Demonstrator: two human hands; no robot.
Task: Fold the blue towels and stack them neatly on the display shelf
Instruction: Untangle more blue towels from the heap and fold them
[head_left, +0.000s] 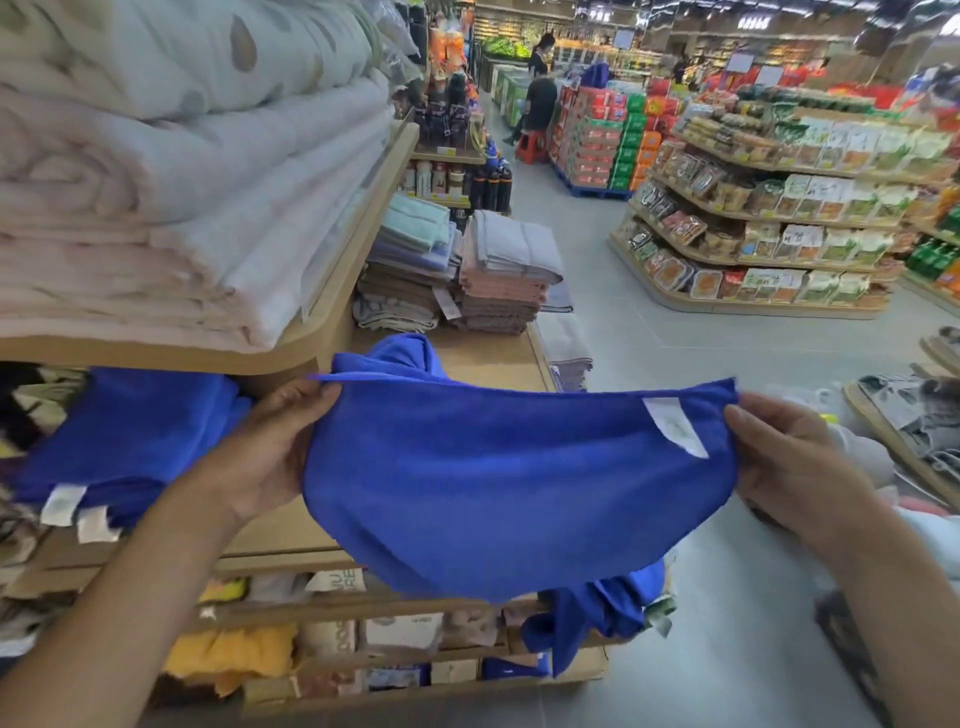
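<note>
Beside shelf (332, 535), taut blue towel (493, 488)

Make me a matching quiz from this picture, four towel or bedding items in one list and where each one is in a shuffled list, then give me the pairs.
Things:
1. held blue towel
2. folded blue towels
3. pale quilts
4. pink and brown towel stack

Places:
A. piled on the upper shelf
B. stretched between left hand and right hand
C. farther along the middle shelf, beyond the hands
D. under the upper shelf, left of the left hand

Pairs: 1-B, 2-D, 3-A, 4-C
</note>
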